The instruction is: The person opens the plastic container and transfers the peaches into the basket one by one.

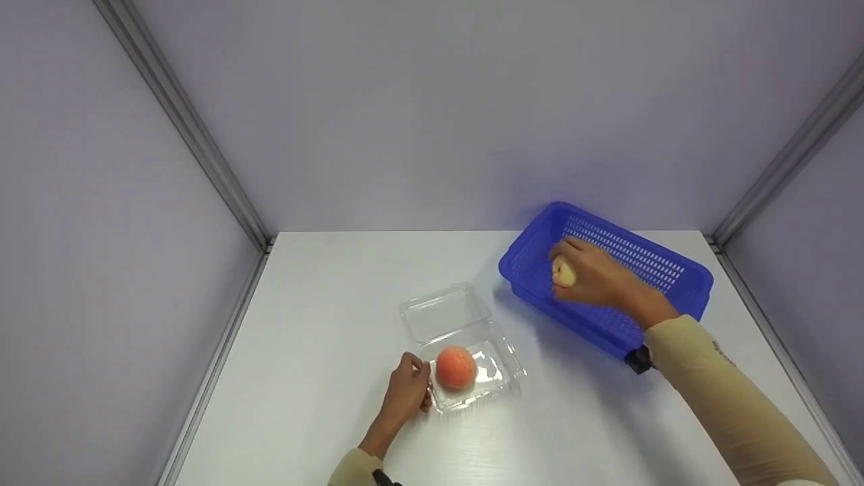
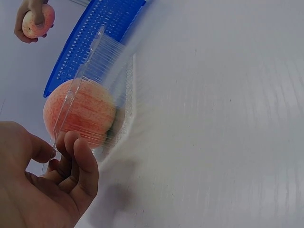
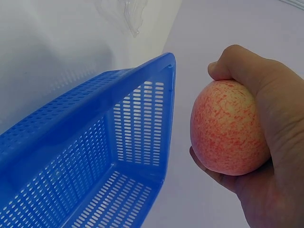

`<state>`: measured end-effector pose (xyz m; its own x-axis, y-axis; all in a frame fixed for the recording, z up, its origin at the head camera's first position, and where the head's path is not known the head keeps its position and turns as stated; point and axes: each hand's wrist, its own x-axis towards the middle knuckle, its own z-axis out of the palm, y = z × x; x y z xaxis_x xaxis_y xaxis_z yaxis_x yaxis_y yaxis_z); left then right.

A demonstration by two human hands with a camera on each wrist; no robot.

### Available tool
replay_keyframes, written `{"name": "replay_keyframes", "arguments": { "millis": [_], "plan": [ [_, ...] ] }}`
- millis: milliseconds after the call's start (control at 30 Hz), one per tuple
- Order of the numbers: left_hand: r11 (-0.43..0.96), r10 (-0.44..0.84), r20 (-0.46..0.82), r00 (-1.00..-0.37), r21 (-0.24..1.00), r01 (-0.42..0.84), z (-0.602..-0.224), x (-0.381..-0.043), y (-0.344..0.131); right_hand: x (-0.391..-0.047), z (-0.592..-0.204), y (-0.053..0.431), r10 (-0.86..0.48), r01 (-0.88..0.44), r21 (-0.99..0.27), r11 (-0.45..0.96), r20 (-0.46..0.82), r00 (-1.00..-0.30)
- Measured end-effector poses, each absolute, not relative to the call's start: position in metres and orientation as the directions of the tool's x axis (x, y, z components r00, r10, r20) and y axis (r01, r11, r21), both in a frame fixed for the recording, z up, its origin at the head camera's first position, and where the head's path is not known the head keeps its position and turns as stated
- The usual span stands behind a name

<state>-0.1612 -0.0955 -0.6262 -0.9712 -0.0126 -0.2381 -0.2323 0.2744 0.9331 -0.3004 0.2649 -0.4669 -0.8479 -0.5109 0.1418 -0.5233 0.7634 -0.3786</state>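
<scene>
My right hand (image 1: 594,275) grips a pale yellow peach with red speckles (image 3: 230,128) above the blue plastic basket (image 1: 567,317). Thumb and fingers wrap around its sides, and the basket's perforated wall is just beside it in the right wrist view. A clear hinged plastic box (image 1: 509,351) lies with its lid folded back on the white table. Inside its base sits an orange-red peach (image 1: 455,368), toward the left side. With thumb and fingertips, my left hand (image 1: 405,390) pinches the left rim of the box, close to that peach.
The basket stands at the back right, angled, near the back wall (image 1: 418,135). Grey panels with metal edge posts (image 1: 202,135) enclose the table (image 1: 304,324) on the left, back and right. A dark object (image 1: 638,360) shows by the right sleeve.
</scene>
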Motion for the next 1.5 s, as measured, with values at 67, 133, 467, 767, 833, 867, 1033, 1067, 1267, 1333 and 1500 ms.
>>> {"name": "replay_keyframes", "arguments": {
  "millis": [67,133,467,767,833,867,1033,1067,1267,1333,1500],
  "plan": [
    [0.273,-0.011,-0.236,-0.972,0.934,-0.23,-0.626,-0.161,-0.096,-0.302,-0.467,0.269,-0.503,-0.517,-0.378,0.768,0.143,-0.852],
    [0.268,-0.006,-0.236,-0.972,0.936,-0.229,-0.626,-0.162,-0.096,-0.303,-0.468,0.274,-0.498,-0.515,-0.374,0.771,0.149,-0.854],
    [0.276,0.008,-0.233,-0.972,0.935,-0.222,-0.629,-0.162,-0.098,-0.308,-0.465,0.294,-0.454,-0.46,-0.393,0.796,0.115,-0.884],
    [0.289,-0.001,-0.236,-0.972,0.93,-0.226,-0.629,-0.162,-0.099,-0.311,-0.463,0.31,-0.417,-0.418,-0.401,0.815,0.095,-0.904],
    [0.288,-0.006,-0.239,-0.971,0.929,-0.231,-0.629,-0.162,-0.099,-0.312,-0.463,0.313,-0.414,-0.416,-0.402,0.816,0.097,-0.905],
    [0.286,-0.007,-0.242,-0.97,0.929,-0.234,-0.629,-0.161,-0.099,-0.313,-0.464,0.314,-0.411,-0.412,-0.406,0.816,0.094,-0.907],
    [0.286,-0.011,-0.251,-0.968,0.927,-0.243,-0.628,-0.16,-0.1,-0.313,-0.464,0.32,-0.392,-0.385,-0.427,0.818,0.075,-0.917],
    [0.288,-0.012,-0.251,-0.968,0.926,-0.244,-0.627,-0.16,-0.099,-0.313,-0.464,0.322,-0.387,-0.379,-0.429,0.82,0.072,-0.919],
    [0.286,-0.017,-0.242,-0.97,0.929,-0.236,-0.627,-0.159,-0.099,-0.318,-0.469,0.331,-0.366,-0.364,-0.428,0.827,0.081,-0.927],
    [0.278,-0.012,-0.238,-0.971,0.932,-0.232,-0.627,-0.158,-0.099,-0.319,-0.473,0.334,-0.364,-0.364,-0.426,0.828,0.084,-0.928],
    [0.277,-0.007,-0.238,-0.971,0.933,-0.231,-0.627,-0.157,-0.1,-0.32,-0.481,0.344,-0.344,-0.335,-0.427,0.84,0.06,-0.937]
  ]
}}
